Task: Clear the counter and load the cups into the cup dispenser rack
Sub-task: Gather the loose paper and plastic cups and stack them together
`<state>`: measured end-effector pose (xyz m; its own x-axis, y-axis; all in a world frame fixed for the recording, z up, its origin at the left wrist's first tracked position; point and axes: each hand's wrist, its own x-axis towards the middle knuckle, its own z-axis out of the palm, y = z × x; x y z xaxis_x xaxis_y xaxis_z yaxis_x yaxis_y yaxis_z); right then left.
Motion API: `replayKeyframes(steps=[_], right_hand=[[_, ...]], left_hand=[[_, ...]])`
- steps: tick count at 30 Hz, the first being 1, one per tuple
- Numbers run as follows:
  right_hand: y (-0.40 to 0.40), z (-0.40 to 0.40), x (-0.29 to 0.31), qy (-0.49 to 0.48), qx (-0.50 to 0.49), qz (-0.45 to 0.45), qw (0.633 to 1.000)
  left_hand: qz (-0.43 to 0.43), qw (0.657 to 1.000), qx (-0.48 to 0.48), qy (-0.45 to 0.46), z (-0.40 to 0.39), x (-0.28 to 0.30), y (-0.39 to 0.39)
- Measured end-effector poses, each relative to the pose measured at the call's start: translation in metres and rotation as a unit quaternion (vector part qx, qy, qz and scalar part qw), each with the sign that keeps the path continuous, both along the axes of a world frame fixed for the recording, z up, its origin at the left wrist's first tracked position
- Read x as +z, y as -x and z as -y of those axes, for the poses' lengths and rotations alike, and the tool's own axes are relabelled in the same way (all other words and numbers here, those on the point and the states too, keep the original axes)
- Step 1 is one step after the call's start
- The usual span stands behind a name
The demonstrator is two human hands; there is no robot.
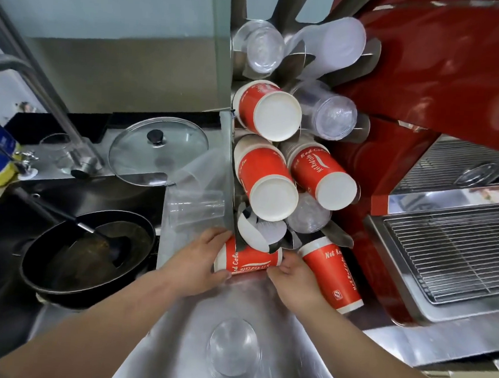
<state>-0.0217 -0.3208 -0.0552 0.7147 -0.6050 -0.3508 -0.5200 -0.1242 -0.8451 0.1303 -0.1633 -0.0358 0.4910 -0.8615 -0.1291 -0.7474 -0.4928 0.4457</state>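
A steel cup dispenser rack point(367, 52) stands at the back of the counter. Stacks of red paper cups point(267, 110) and clear plastic cups point(333, 118) poke out of its slots. Below the lowest slot, a red paper cup stack point(249, 262) lies sideways on the counter point(252, 301). My left hand point(199, 262) grips its left end and my right hand point(291, 276) holds its right end. Another red paper cup stack point(337, 273) stands tilted just right of my right hand. A clear plastic cup point(232, 351) stands upside down on the counter near the front edge.
Clear plastic cups point(195, 207) lie on their side left of the rack. A sink on the left holds a black pan point(90, 254) with a spatula. A glass lid point(158, 150) rests behind it beside a faucet point(51, 95). A red machine with a wire grille point(450, 253) stands on the right.
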Motion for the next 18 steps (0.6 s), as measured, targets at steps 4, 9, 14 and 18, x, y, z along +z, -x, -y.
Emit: replayKeyframes(steps=[4,9,14,18], right_hand=[[0.014,-0.008,-0.008,-0.012,-0.018,0.014,1.0],[0.03,-0.016,-0.01,0.013,-0.08,0.002,0.997],[0.04,-0.02,-0.002,0.026,-0.061,0.012,0.998],[0.044,-0.025,0.015,0.056,-0.039,0.03,0.997]], left_hand=[[0.018,0.999,-0.032,-0.006,-0.007,-0.002,0.006],[0.034,0.997,-0.061,-0.015,-0.016,-0.003,0.015],[0.012,0.998,-0.069,-0.005,-0.024,0.0,0.023],[-0.004,0.998,-0.061,0.011,-0.032,0.002,0.031]])
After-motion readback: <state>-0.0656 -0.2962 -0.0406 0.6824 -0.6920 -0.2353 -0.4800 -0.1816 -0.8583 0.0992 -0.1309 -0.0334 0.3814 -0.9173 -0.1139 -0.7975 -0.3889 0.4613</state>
